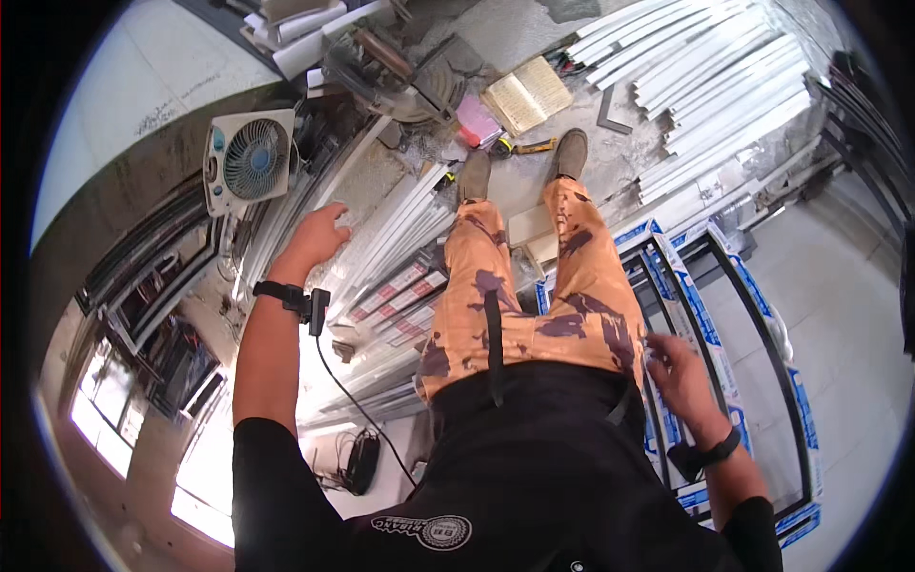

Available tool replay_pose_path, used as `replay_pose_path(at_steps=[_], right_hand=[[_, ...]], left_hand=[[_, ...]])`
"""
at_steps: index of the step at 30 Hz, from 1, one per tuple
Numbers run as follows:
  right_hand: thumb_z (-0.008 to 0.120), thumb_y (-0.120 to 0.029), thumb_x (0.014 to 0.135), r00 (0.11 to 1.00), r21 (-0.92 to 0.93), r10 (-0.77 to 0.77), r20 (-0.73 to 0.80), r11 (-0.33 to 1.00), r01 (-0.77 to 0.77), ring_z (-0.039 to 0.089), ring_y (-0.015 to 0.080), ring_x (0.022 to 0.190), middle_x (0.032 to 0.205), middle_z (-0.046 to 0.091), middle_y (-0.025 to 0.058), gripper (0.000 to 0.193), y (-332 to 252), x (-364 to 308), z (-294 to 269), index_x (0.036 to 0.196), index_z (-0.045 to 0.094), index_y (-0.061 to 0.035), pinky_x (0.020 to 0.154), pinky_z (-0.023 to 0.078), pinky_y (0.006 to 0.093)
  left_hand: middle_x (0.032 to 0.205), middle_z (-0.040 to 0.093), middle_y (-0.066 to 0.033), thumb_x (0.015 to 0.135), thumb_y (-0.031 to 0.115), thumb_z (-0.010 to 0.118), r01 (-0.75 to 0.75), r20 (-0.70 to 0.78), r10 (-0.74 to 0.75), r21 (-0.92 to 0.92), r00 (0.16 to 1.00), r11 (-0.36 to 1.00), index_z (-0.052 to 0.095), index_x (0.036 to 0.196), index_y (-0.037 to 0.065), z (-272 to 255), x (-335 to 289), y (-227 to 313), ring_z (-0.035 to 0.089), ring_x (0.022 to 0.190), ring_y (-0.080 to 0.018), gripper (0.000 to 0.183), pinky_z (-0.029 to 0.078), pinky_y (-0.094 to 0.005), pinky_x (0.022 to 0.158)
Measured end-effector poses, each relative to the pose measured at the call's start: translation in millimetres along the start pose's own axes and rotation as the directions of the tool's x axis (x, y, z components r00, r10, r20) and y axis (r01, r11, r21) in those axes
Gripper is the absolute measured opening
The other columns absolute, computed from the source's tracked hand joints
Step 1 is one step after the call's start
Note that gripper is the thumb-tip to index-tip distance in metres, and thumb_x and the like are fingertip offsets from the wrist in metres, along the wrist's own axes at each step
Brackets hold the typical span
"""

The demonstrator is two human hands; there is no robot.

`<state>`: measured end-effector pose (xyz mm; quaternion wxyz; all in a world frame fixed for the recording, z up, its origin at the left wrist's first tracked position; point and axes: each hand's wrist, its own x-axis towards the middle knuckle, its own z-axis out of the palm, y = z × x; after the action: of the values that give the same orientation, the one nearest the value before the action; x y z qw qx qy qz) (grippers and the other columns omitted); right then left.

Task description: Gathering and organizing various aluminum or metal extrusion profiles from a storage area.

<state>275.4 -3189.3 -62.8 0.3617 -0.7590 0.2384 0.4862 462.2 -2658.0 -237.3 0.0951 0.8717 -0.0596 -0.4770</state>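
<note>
A stack of dark frames (699,310), edged with blue-and-white wrapping, is seen beneath and beside the right hand (679,377). The fingers of that hand are loosely bent and slightly parted, with no object seen in the grasp; whether the frames or the patterned trousers (572,248) just beside it are touched cannot be told.

By the left hand (319,236), long white profiles (405,229) are laid side by side, running along its inner side. The left hand is held out, its thumb and fingers spread apart, and no object is seen in it; contact with the profiles cannot be made out. A black wristband (703,458) is worn below the right hand. A small black device (316,311) is strapped at the left wrist, and a thin black cable (362,408) is hung from it.

Just beyond the left hand, toward the outer side, a pale fan (253,157) with blue blades is placed. Ahead of both hands and between them, brown shoes (571,154) are seen, with a yellow-and-black tool (535,147) lying near their toes. Farther ahead, an open notebook (527,95) is laid beside a pink sheet (477,121). Well ahead of the right hand, another bundle of white lengths (710,76) is spread over the floor.
</note>
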Motion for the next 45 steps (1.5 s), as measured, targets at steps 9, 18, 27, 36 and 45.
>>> replay_pose_path(at_steps=[9, 18, 27, 36, 45], right_hand=[[0.057, -0.016, 0.086, 0.868, -0.343, 0.474, 0.144, 0.847, -0.406, 0.063, 0.0367, 0.1, 0.106, 0.065, 0.0228, 0.031, 262, -157, 64, 0.115, 0.062, -0.0069, 0.085, 0.05, 0.0431], [0.056, -0.02, 0.087, 0.915, -0.027, 0.312, 0.256, 0.948, -0.316, 0.063, 0.0336, 0.09, 0.097, 0.067, 0.0167, 0.026, 324, -326, 59, 0.107, 0.066, -0.0071, 0.079, 0.051, 0.0434], [0.055, -0.021, 0.087, 0.775, -0.094, 0.391, 0.496, 0.912, -0.399, 0.062, 0.0332, 0.084, 0.091, 0.067, 0.0143, 0.024, 216, -370, -21, 0.102, 0.066, -0.0066, 0.077, 0.05, 0.0446], [0.064, -0.022, 0.078, 0.866, -0.621, 0.5, 0.022, 0.686, -0.38, 0.064, 0.0371, 0.097, 0.104, 0.067, 0.0198, 0.046, 87, -12, -35, 0.122, 0.058, -0.0066, 0.088, 0.05, 0.0445], [0.062, -0.005, 0.078, 0.981, -0.364, 0.013, -0.194, 0.927, -0.084, 0.052, 0.0375, 0.118, 0.126, 0.054, 0.0216, 0.044, -7, 164, 20, 0.121, 0.054, -0.0009, 0.099, 0.043, 0.0418]], left_hand=[[0.106, 0.065, -0.0214, 0.078, 0.014, 0.063, -0.082, -0.039, 0.081, -0.035, 0.996, 0.996, 0.059, 0.115, 0.0, 24, 19, -53, 0.064, 0.096, -0.0348, 0.04, 0.05, -0.0404, 0.085], [0.106, 0.064, -0.0232, 0.077, 0.014, 0.064, 0.092, 0.013, -0.091, -0.217, 0.996, 0.972, 0.057, 0.118, -0.001, -9, 0, -75, 0.063, 0.099, -0.036, 0.044, 0.05, -0.0406, 0.084], [0.109, 0.065, -0.0183, 0.081, 0.012, 0.06, 0.039, -0.081, -0.07, -0.336, 0.994, 0.941, 0.056, 0.119, -0.002, -65, 20, -151, 0.063, 0.1, -0.0291, 0.041, 0.046, -0.0351, 0.09], [0.117, 0.063, -0.0217, 0.085, 0.016, 0.06, 0.093, -0.307, -0.213, -0.362, 0.928, 0.928, 0.055, 0.123, -0.001, 39, 121, -167, 0.061, 0.11, -0.0301, 0.043, 0.044, -0.0353, 0.095], [0.123, 0.057, -0.0232, 0.078, 0.012, 0.062, 0.174, -0.108, -0.224, -0.344, 0.969, 0.922, 0.056, 0.122, 0.0, 187, 175, -118, 0.054, 0.115, -0.0391, 0.046, 0.042, -0.0409, 0.098]])
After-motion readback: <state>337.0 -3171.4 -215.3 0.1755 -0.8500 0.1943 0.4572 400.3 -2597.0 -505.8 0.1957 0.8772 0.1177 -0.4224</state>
